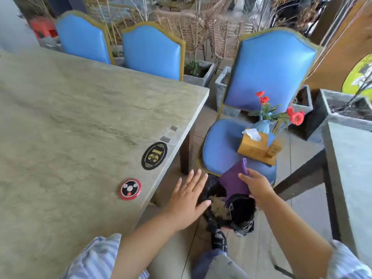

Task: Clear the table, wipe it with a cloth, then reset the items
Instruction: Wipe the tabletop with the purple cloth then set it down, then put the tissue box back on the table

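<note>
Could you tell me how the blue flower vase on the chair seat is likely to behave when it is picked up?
The vase is probably top-heavy: the red flowers lean far out to one side, so it may tip. It stands on the cushioned chair seat, likely a soft footing. It looks glazed, so perhaps slippery and breakable. The tissue box beside it leaves little room.

Table [80, 117] top: matt stone look, greenish-grey, veined, slightly rough. Chair [267, 69] back and seat: smooth blue leather-like upholstery, soft sheen, gold trim. Tissue box [254, 147]: plain light wood, white paper tissue poking out. Cloth [234, 181]: purple, soft, matt fabric. Round red disc [130, 189]: glossy plastic. Sleeves [96, 258]: striped woven cloth.
</note>
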